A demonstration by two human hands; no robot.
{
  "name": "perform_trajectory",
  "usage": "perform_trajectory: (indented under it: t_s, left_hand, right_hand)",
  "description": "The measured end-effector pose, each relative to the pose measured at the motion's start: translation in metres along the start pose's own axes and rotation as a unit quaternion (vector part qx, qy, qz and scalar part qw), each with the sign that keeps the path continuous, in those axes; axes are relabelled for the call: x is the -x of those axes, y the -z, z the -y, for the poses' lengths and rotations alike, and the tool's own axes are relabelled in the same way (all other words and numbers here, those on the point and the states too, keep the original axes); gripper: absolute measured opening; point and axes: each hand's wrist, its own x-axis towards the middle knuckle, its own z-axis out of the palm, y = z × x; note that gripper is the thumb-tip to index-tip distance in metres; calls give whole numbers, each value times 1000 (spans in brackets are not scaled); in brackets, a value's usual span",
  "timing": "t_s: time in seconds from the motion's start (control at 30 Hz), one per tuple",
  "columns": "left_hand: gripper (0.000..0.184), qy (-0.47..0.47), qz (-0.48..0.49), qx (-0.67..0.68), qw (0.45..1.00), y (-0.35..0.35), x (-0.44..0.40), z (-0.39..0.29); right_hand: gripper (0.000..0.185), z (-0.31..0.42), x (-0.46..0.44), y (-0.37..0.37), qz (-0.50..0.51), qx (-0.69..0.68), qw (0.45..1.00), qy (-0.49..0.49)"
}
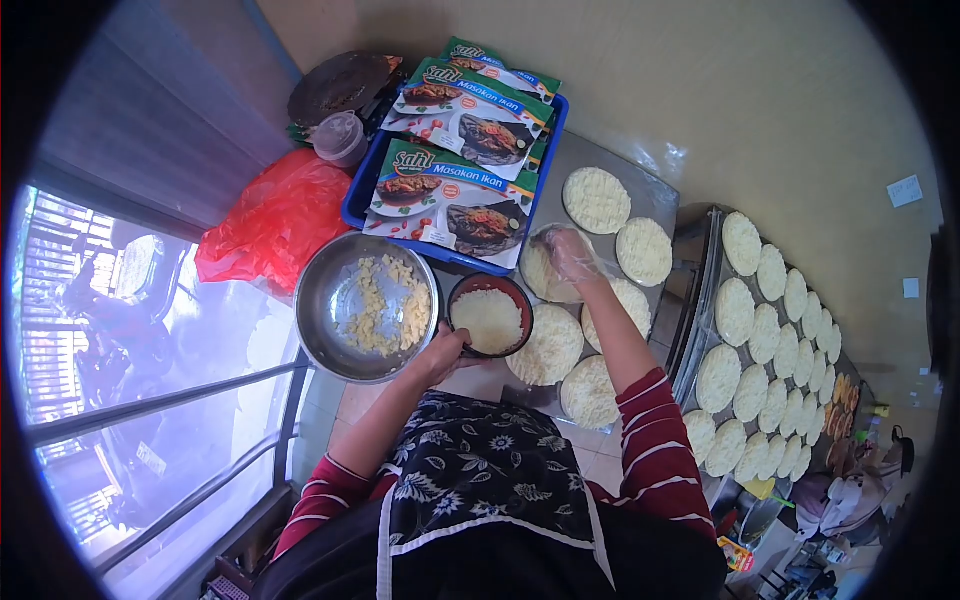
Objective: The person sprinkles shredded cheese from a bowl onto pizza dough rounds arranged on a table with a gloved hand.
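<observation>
My left hand (441,357) is closed on the rim of a dark bowl (487,316) with white grated topping inside. A clear plastic glove covers my right hand (570,256), which is over a round, pale disc (545,272) on the metal table; its fingertips are too blurred to make out. More round discs topped with white shreds, such as one disc (546,345), lie around it. Left of the bowl stands a wide steel basin (312,318) holding pale yellow crumbly pieces (385,305).
Behind the bowls, a blue tray (352,205) carries printed packages (450,205). A red plastic bag (275,220), a small tub (340,138) and a dark round plate (343,82) are at the left. Another rack (690,340) at the right bears many similar discs.
</observation>
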Motion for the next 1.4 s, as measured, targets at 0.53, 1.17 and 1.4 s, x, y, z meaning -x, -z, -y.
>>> perform_trajectory:
  t_s: [0.53, 1.17, 1.4]
  left_hand:
    - [57, 8, -2, 30, 1000, 0, -2, 0]
    - [70, 12, 70, -49, 996, -11, 2, 0]
    - [65, 13, 69, -29, 997, -17, -4, 3]
  right_hand:
    - [21, 37, 49, 18, 106, 5, 993, -61]
    - [24, 123, 100, 2, 144, -54, 980, 127]
    - [14, 128, 96, 7, 140, -391, 906, -80]
